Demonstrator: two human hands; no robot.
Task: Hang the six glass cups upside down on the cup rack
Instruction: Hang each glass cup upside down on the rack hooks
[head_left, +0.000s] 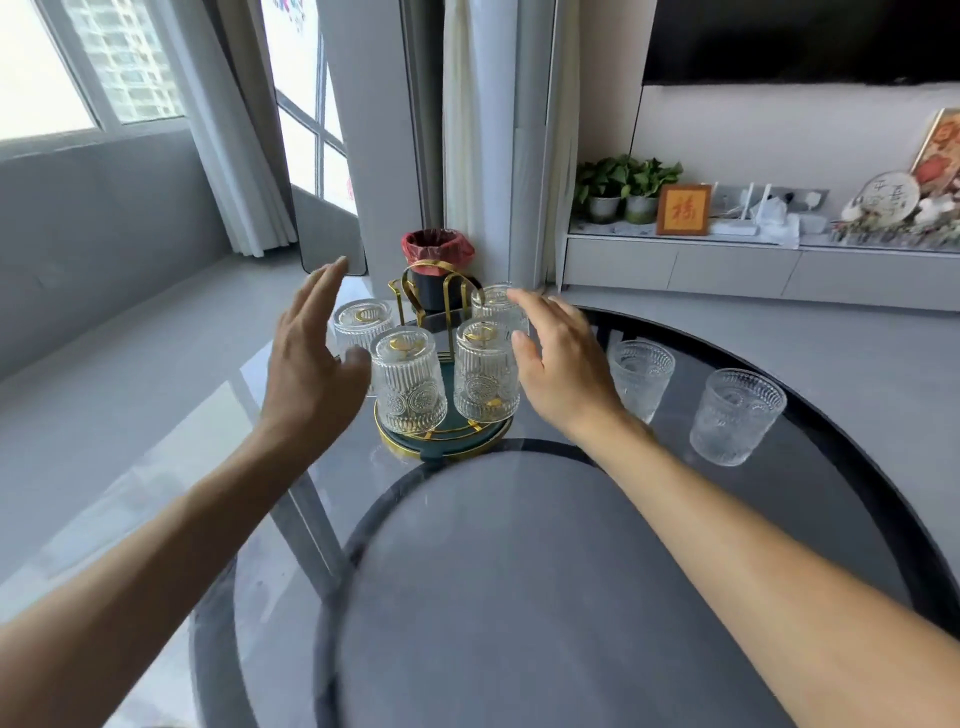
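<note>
The gold wire cup rack (435, 283) stands on a round teal base (447, 439) on the glass table. Several ribbed glass cups hang upside down on it: one at front left (409, 382), one at front right (484, 371), one at back left (358, 322), one at back right (496, 304). Two more cups stand upright on the table to the right, the nearer (640, 376) beside my right wrist, the other (735, 415) further right. My left hand (311, 364) is open at the rack's left side. My right hand (558, 364) is open at its right side, fingertips near the back right cup.
The round glass table (810, 519) has a dark rim and a grey stool or cushion under it. A bin with a red liner (436, 252) sits on the floor behind the rack. A low cabinet with plants and ornaments (727, 260) runs along the right wall.
</note>
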